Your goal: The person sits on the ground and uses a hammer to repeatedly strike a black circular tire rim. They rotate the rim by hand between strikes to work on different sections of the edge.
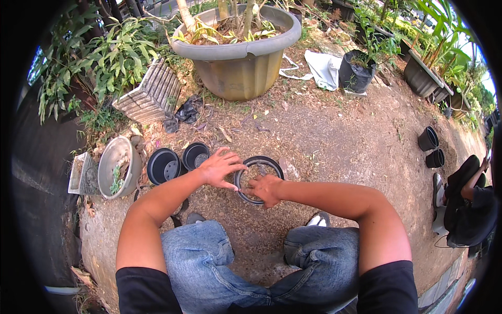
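A round black pot [274, 170] holding dry brown material and some leaf bits stands on the dirt ground in front of me. My left hand [219, 170] is at its left rim, fingers spread and curved, holding nothing. My right hand [264, 189] reaches into the pot, fingers apart and resting on the material. Two black pots, a larger one [163, 162] and a smaller one [194, 154], stand to the left, beside a pale oval planter [109, 162].
A large planter [235, 76] stands ahead, with a tilted ribbed planter [146, 89], white sacking [321, 68] and a black grow bag [355, 73] around it. Two small pots [428, 138] lie at right, near a seated person [473, 214] in dark clothes. A pale square planter [78, 174] sits far left.
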`<state>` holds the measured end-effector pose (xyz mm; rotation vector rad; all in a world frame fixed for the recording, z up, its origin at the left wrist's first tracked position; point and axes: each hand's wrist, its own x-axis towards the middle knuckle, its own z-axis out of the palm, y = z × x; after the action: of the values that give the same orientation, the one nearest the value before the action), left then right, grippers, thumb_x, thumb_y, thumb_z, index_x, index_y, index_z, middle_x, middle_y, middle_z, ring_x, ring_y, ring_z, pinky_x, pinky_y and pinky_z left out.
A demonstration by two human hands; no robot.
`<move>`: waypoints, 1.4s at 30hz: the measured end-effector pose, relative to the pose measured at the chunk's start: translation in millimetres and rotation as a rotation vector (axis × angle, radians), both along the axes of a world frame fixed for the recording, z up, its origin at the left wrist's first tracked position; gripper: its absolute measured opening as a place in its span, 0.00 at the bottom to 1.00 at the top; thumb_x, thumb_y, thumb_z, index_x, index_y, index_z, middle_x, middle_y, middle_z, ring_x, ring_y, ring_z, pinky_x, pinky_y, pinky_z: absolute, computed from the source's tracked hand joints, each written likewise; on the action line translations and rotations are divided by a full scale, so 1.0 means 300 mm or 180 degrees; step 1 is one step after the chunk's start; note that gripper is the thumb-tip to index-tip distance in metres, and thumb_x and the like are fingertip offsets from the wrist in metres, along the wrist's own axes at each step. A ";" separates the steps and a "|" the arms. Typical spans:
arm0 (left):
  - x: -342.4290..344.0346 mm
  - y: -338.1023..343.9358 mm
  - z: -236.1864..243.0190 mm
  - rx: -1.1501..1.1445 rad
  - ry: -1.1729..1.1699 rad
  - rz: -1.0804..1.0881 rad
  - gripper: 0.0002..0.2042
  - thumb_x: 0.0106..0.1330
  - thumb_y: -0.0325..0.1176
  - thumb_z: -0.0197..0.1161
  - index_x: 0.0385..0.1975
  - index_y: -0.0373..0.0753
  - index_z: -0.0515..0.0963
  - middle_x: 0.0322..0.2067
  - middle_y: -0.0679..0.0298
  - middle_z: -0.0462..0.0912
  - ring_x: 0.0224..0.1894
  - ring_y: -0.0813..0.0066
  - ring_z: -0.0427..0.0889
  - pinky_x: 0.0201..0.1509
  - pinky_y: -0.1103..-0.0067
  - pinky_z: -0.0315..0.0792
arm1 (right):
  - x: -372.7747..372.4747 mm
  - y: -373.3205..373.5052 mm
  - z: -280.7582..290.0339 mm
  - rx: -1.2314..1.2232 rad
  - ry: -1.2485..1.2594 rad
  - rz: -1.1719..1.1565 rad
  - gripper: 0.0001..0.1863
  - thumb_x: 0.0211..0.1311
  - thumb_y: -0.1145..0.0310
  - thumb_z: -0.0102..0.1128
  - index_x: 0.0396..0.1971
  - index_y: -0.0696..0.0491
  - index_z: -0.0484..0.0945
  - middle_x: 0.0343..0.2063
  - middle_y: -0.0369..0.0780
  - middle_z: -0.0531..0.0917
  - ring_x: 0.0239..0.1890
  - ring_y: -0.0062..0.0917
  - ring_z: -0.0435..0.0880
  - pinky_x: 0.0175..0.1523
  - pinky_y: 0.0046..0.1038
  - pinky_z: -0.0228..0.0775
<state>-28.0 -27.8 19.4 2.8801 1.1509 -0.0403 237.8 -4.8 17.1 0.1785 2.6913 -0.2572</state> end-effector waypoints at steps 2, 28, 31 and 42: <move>0.005 0.006 0.006 0.0020 -0.0018 0.0014 0.44 0.57 0.75 0.65 0.69 0.55 0.73 0.61 0.64 0.75 0.72 0.64 0.67 0.80 0.52 0.46 | 0.005 0.000 -0.028 -0.0008 0.0167 0.0197 0.47 0.58 0.51 0.74 0.77 0.42 0.63 0.59 0.45 0.76 0.63 0.42 0.77 0.62 0.43 0.78; 0.024 0.015 0.064 -0.0042 0.0063 0.0642 0.53 0.40 0.74 0.76 0.70 0.57 0.72 0.71 0.66 0.69 0.78 0.60 0.60 0.82 0.46 0.40 | 0.075 0.301 0.031 0.1707 0.0440 -0.0003 0.26 0.77 0.57 0.47 0.71 0.18 0.70 0.68 0.36 0.70 0.69 0.35 0.70 0.65 0.50 0.71; 0.030 0.015 0.066 -0.0126 0.0068 0.0898 0.59 0.34 0.74 0.78 0.72 0.57 0.69 0.72 0.64 0.67 0.79 0.59 0.57 0.83 0.46 0.38 | -0.011 0.313 0.033 0.1743 0.0384 0.0403 0.28 0.78 0.57 0.46 0.73 0.11 0.64 0.72 0.34 0.67 0.72 0.33 0.67 0.69 0.53 0.66; 0.011 0.006 0.038 -0.0237 0.0050 0.1236 0.59 0.30 0.73 0.81 0.71 0.60 0.68 0.71 0.63 0.67 0.80 0.59 0.56 0.83 0.45 0.36 | -0.060 0.294 0.033 0.1894 -0.0100 0.0379 0.30 0.80 0.52 0.45 0.75 0.08 0.56 0.76 0.33 0.63 0.76 0.34 0.63 0.77 0.55 0.55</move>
<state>-24.7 -26.0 30.9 2.5462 1.6487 -0.0907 219.9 83.3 27.0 0.1916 2.6563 0.5833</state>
